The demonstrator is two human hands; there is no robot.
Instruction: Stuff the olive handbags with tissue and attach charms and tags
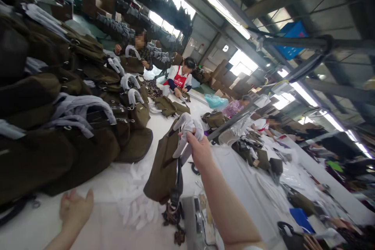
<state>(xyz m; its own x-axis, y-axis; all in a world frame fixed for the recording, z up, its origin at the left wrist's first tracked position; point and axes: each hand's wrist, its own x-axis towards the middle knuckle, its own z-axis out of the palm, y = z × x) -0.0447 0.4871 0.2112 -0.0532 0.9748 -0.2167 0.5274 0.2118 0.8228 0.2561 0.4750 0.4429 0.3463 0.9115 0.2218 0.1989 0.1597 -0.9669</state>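
An olive-brown bag point(164, 166) hangs tilted above the white table point(108, 218), its handles wrapped in pale padding. My right hand point(197, 148) is closed round the wrapped handles point(187, 125). A dark strap with a ring and small dark charms point(174, 216) dangles from the bag's lower end. At the lower left, my left hand point(75, 206) is over the table, slightly blurred, with its fingers apart and nothing in it. Near it stand more olive bags point(88, 156) with wrapped handles.
Bags are piled along the left. Loose white wrapping pieces point(139, 199) and a grey tray point(191, 218) lie close to the held bag. Across the table are a person in a red apron point(180, 78) and a person holding a bag point(140, 52). A metal pole point(234, 119) slants at the right.
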